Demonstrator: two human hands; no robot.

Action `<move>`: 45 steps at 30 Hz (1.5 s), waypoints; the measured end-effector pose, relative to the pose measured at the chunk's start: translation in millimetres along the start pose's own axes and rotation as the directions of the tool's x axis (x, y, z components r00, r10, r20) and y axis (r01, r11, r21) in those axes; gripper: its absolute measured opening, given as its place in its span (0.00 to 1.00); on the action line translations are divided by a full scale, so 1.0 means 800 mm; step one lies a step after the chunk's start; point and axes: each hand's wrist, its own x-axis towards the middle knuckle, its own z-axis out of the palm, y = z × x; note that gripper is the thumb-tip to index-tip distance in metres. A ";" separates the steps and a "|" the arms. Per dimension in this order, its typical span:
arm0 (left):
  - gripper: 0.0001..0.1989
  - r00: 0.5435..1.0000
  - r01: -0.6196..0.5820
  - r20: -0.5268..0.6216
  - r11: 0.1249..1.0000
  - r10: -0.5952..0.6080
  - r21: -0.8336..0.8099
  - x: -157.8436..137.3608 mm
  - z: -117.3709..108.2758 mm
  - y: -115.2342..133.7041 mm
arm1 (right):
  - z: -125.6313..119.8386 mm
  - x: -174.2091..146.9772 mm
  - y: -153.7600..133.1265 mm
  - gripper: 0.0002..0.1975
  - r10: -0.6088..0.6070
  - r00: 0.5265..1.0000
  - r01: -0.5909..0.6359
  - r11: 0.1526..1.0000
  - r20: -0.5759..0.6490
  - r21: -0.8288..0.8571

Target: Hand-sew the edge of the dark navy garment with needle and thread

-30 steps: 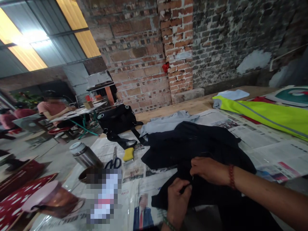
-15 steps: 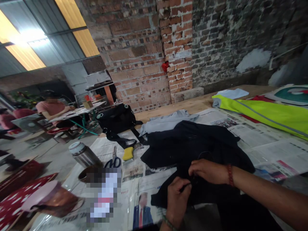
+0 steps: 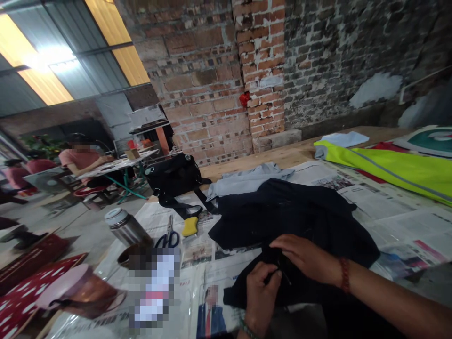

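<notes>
A dark navy garment [image 3: 282,207] lies crumpled on the newspaper-covered table. With thumb and finger, my left hand [image 3: 261,287] pinches a fold of the dark cloth near the front edge. Just to its right, my right hand [image 3: 305,258] rests over the cloth, fingers stretched out towards the left hand. A thin, light, needle-like line [image 3: 287,278] shows between the two hands against the dark fabric. The underside of the right hand and its thumb are partly hidden.
Scissors [image 3: 171,238], a yellow block [image 3: 189,226], a steel flask [image 3: 127,227] and a pink-lidded pot [image 3: 88,296] stand left. Behind are a black bag [image 3: 173,176] and grey cloth [image 3: 247,179]. A neon-yellow garment [image 3: 384,167] and iron [image 3: 429,139] lie right. A person [image 3: 83,157] sits farther off.
My right hand has gone from a pinch to stretched fingers, a little lower over the cloth. The thread loop above it no longer shows. My left hand keeps its pinch.
</notes>
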 end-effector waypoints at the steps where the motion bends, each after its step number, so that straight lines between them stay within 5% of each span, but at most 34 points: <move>1: 0.06 1.000 0.000 -0.008 1.000 0.000 0.002 0.000 0.000 0.000 | -0.001 -0.006 0.000 0.17 -0.020 0.999 0.020 1.000 -0.044 -0.017; 7: 0.08 1.000 -0.008 -0.027 1.000 0.008 -0.005 -0.002 0.002 -0.002 | 0.016 -0.038 -0.006 0.12 -0.043 0.998 0.038 0.994 -0.054 -0.106; 15: 0.10 1.000 -0.006 -0.023 1.000 0.006 0.026 -0.004 0.001 0.001 | 0.045 -0.030 0.000 0.09 -0.052 0.994 0.037 0.988 -0.099 -0.151; 22: 0.10 0.999 -0.022 -0.024 1.000 0.023 0.017 -0.004 0.001 0.003 | 0.048 -0.030 -0.004 0.12 0.151 0.979 -0.145 0.988 -0.138 0.051; 27: 0.10 0.999 -0.018 -0.044 0.999 0.020 0.036 -0.005 0.003 0.003 | 0.038 -0.031 -0.005 0.14 0.330 0.893 -0.236 0.922 -0.306 0.308; 32: 0.10 0.998 -0.017 -0.058 0.999 0.019 0.037 -0.004 0.004 -0.001 | -0.005 -0.021 -0.022 0.14 0.490 0.821 -0.267 0.783 -0.293 0.562; 36: 0.09 0.998 -0.024 -0.056 1.000 0.025 0.016 -0.002 0.004 -0.004 | -0.039 -0.004 -0.032 0.12 0.546 0.827 -0.141 0.434 -0.135 0.890; 39: 0.09 0.998 -0.012 -0.067 1.000 0.013 0.009 -0.002 0.003 -0.003 | -0.064 0.010 -0.024 0.07 0.604 0.791 -0.054 0.226 -0.097 0.973; 42: 0.09 0.998 -0.008 -0.061 1.000 0.009 0.013 -0.003 0.003 -0.002 | -0.094 0.021 -0.009 0.08 0.665 0.746 -0.059 0.130 -0.043 0.990; 45: 0.09 0.998 -0.007 -0.054 1.000 0.008 0.008 -0.004 0.003 -0.002 | -0.127 0.031 0.001 0.11 0.678 0.729 -0.028 0.161 -0.090 0.987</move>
